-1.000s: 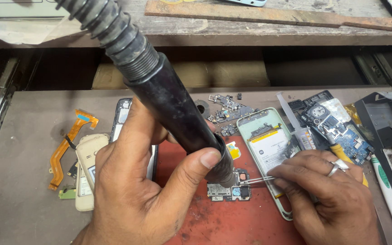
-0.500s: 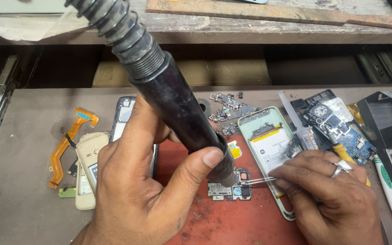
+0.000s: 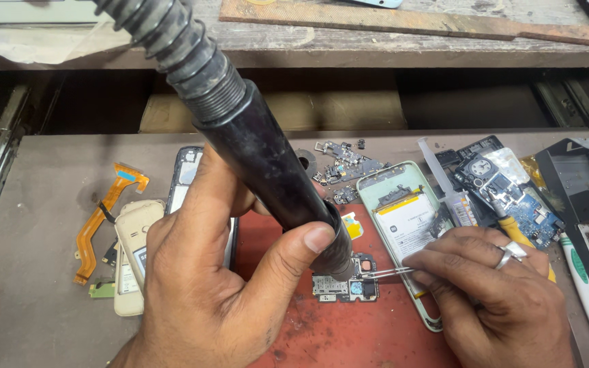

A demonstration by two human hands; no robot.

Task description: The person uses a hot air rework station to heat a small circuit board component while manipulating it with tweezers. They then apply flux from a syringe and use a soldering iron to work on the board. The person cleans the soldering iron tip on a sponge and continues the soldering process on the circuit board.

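- Head view: left hand [image 3: 202, 286] has its fingers wrapped around a black hot-air nozzle [image 3: 267, 170], tip down over a small circuit board [image 3: 345, 286] on the red mat [image 3: 349, 334].
- Right hand [image 3: 495, 300] pinches tweezers [image 3: 386, 272] shut, tips at the board.
- Around: open phone shell [image 3: 403, 204] holding a battery, orange flex cable [image 3: 103, 211], loose parts on the bench [image 3: 28, 307].
- The nozzle hides part of the board; the hose runs off the top.

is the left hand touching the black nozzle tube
Touching. The head view shows the left hand wrapped around the black nozzle tube, its thumb pressed flat on the tube's lower end above the small circuit board.
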